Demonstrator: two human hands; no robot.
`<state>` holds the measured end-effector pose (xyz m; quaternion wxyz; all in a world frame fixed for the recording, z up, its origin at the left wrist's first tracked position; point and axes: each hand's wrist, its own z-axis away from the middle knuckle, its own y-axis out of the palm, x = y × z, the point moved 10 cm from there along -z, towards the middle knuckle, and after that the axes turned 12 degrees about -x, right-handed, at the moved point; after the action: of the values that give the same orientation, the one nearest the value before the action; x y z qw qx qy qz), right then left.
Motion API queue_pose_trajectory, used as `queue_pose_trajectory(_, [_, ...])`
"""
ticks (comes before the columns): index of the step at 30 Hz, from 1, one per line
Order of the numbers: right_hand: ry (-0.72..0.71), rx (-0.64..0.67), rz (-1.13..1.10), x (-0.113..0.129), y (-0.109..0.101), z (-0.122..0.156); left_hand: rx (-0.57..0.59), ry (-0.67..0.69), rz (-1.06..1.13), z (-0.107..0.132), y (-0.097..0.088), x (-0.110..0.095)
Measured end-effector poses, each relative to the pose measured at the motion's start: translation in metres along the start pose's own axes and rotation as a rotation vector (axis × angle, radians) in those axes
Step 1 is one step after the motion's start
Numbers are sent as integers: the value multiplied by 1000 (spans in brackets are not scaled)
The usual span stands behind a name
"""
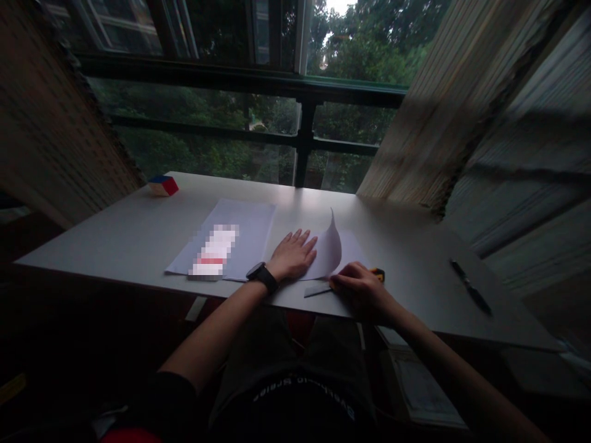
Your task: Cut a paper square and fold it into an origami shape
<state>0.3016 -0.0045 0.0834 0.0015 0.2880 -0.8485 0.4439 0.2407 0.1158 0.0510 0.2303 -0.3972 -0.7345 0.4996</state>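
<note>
My left hand [293, 255] lies flat, fingers spread, on a white sheet of paper [333, 252] near the front edge of the white table [406, 246]. One side of that sheet curls upward. My right hand [359, 288] is closed around a yellow-handled utility knife [378, 274], its blade [317, 290] pointing left along the sheet's near edge. A black watch [262, 275] sits on my left wrist.
A second sheet [235, 237] with a small blurred item on it lies to the left. A coloured puzzle cube [163, 185] sits at the far left corner. A black pen [471, 288] lies at the right. Window railings and a striped wall stand behind.
</note>
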Motion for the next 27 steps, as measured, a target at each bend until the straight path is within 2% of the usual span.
queue_pose_trajectory(11, [18, 4, 28, 3, -4, 0, -11, -10, 7, 0, 1, 1])
queue_pose_trajectory(19, [98, 24, 51, -33, -21, 10, -54, -21, 7, 0, -3, 3])
queue_pose_trajectory(27, [145, 169, -37, -45, -22, 13, -68, -28, -5, 0, -4, 5])
